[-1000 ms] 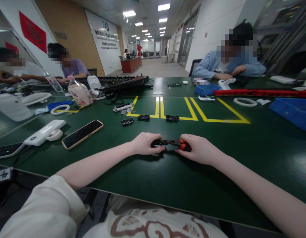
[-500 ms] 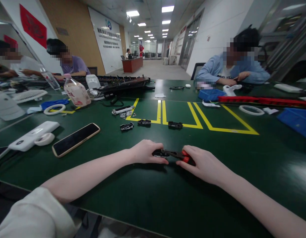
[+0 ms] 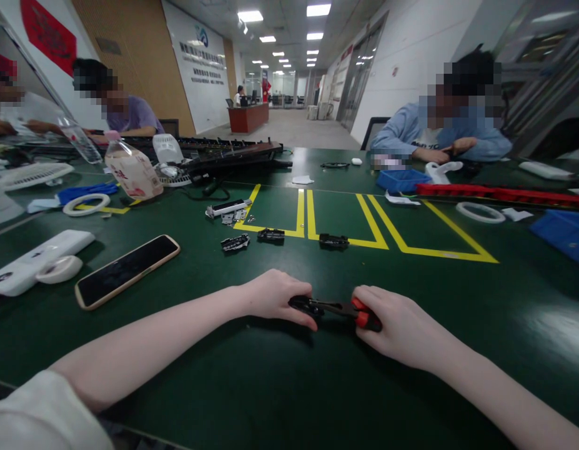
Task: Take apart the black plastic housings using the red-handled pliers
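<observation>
My left hand is closed on a small black plastic part, held between thumb and fingers just above the green table. In my right hand is a pair of pliers with red and black handles. The jaws point left and meet the black part; their exact grip on it is too small to tell. Beyond my hands lie three similar black pieces, near yellow tape lines. A white and black strip-shaped part rests to their left with small metal bits.
A phone, a white power bank and a roll of tape lie left. Farther off stand a bottle, a long black assembly and a blue tray. Another person sits across at right.
My right hand has closed more tightly round the pliers' handles and shifted slightly right and nearer. The left hand still holds the black part. The whole view has moved a little.
</observation>
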{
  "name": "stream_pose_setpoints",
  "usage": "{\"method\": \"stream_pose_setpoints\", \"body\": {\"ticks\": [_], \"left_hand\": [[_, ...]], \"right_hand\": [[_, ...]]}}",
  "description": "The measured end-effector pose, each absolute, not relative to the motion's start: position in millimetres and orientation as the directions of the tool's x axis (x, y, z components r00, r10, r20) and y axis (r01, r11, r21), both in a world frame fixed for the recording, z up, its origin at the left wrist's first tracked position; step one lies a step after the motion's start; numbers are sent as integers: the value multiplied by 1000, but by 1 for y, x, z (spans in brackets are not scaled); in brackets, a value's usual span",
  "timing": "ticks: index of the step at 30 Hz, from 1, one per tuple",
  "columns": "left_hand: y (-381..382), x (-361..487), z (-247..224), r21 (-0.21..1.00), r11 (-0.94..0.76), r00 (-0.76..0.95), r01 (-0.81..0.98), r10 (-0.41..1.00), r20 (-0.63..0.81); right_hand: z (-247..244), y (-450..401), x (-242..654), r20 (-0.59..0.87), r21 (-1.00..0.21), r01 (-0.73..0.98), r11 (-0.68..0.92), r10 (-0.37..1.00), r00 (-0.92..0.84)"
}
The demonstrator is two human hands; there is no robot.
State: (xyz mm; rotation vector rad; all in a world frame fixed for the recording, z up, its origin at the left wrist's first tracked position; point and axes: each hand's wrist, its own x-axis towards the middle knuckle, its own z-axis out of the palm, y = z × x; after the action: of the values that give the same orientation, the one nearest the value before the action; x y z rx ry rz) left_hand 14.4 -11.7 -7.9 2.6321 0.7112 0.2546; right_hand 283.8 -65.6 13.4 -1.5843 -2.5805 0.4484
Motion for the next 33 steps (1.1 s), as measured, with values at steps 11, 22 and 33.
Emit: {"method": "stream_pose_setpoints", "body": {"ticks": [11, 22, 33], "left_hand": [[-13, 17, -6, 399, -818, 880, 413, 471, 55], [-18, 25, -7, 133, -907, 907, 400, 413, 87], [-21, 23, -13, 214, -889, 888, 405, 438, 141]], "right_hand": [[26, -69, 278, -122, -233, 882, 411, 887, -445], [34, -81, 280, -93, -55, 894, 444, 890, -447], [32, -82, 278, -158, -191, 899, 393, 892, -423]]}}
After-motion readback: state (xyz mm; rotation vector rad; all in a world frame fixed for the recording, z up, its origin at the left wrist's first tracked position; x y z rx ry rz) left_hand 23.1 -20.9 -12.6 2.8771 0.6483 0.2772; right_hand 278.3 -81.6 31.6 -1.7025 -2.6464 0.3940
